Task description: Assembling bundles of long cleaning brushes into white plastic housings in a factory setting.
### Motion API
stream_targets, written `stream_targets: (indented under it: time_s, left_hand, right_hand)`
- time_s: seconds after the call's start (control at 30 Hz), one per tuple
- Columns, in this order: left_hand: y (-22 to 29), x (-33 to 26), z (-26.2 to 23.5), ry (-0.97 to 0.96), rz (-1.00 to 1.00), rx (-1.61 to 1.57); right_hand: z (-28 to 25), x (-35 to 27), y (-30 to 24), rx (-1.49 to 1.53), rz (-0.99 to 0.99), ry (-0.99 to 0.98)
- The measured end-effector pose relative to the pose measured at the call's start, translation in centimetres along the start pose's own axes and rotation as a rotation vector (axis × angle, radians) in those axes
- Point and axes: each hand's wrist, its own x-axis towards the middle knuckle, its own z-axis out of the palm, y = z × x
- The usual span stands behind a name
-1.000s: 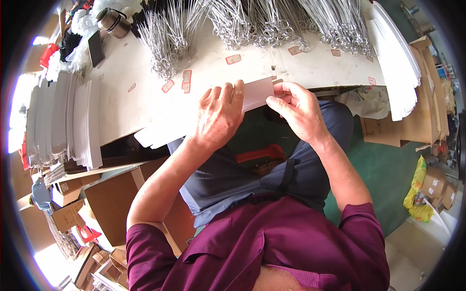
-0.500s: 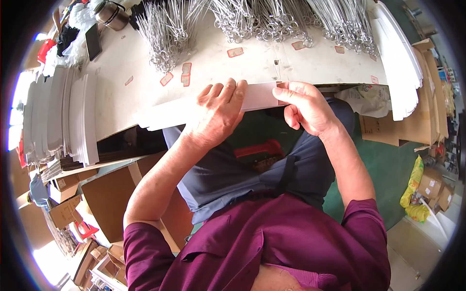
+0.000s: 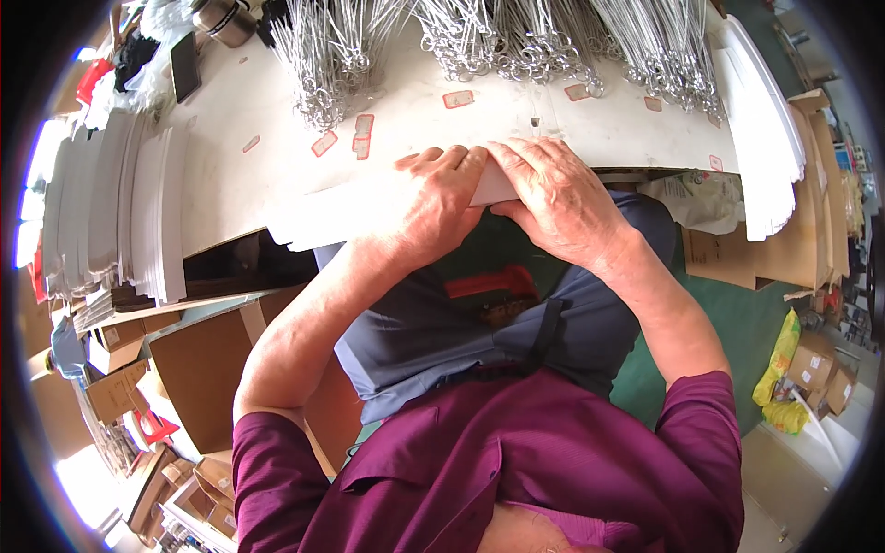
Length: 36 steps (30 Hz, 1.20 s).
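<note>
- Head view: the person sits at a long white worktable [image 3: 277, 138], and both bare hands meet at its near edge.
- The left hand [image 3: 433, 203] lies palm down with the fingers stretched flat, pressing on a white folded card piece [image 3: 491, 187]; it does not close around the piece.
- The right hand [image 3: 562, 198] covers the other end of the same card, fingers bent down on it and thumb below, so it pinches the card.
- The card is at the table edge, between the two hands, mostly hidden under them.
- Behind the hands lie bundles of silver wire hooks [image 3: 516, 37].
- Small reddish labels [image 3: 364, 134] lie near the hooks.
- Stacks of white flat cards [image 3: 138, 212] stand at the left end.
</note>
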Motion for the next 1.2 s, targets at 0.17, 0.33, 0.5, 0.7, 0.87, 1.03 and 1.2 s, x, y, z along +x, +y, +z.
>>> stream_targets:
  time_s: [0.17,0.33,0.5,0.7,0.87,1.03,1.2]
  left_hand:
    - [-0.6,-0.7,0.6,0.020,-0.029,-0.007]
    - [-3.0,-2.4,-0.2,0.077,-0.029,0.076]
    - [-2.5,-1.8,-0.5,0.031,-0.045,0.029]
    - [-3.9,-2.2,-1.0,0.131,-0.059,0.060]
    - [-7.0,-2.3,-0.5,0.159,-0.063,0.225]
    - [-7.5,-1.7,0.5,0.174,-0.105,0.117]
    - [-6.7,-3.2,2.2,0.272,-0.075,0.068]
  right_hand:
    - [0.2,0.2,0.9,-0.039,-0.070,-0.005]
    - [-1.0,0.1,1.8,-0.061,-0.012,-0.021]
    - [0.0,1.7,0.9,-0.113,-0.093,-0.011]
    - [-0.4,1.9,2.3,-0.099,-0.074,0.019]
    - [0.5,3.2,4.5,-0.079,-0.054,0.016]
    - [2.6,3.4,6.0,-0.012,-0.081,0.068]
    - [2.4,2.2,4.5,-0.052,-0.053,0.056]
